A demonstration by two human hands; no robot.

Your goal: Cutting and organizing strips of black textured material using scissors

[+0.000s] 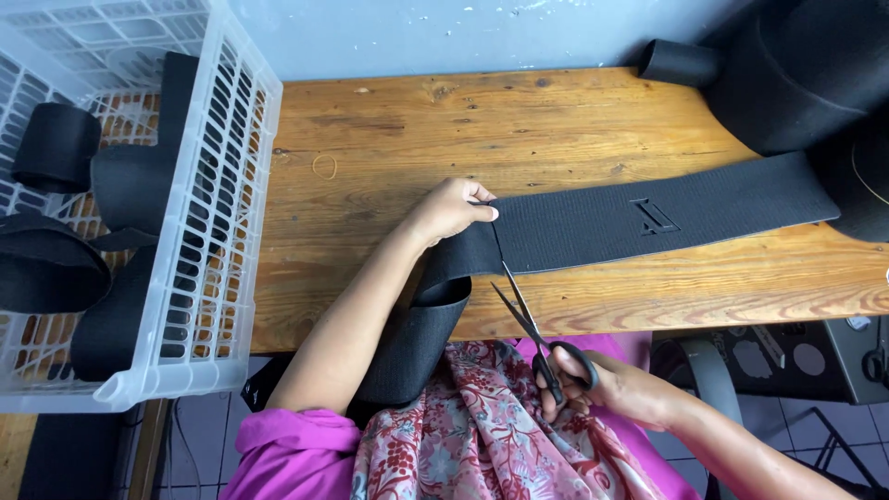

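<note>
A wide black elastic band (pixel 648 218) lies flat across the wooden table (pixel 389 139), running from a big black roll (pixel 796 74) at the far right. My left hand (pixel 449 208) pinches the band's top edge near the table's middle; the band's free end (pixel 417 343) loops down over the front edge toward my lap. My right hand (pixel 602 384), below the table's front edge, grips black-handled scissors (pixel 528 319). Their blades are parted, with the tips at the band's lower edge just right of my left hand.
A white slatted plastic crate (pixel 218 176) stands on the table's left end and holds several cut black band pieces (pixel 56 148). A grey wall runs behind the table. Dark equipment (pixel 787 356) sits below the table at the right, over a tiled floor.
</note>
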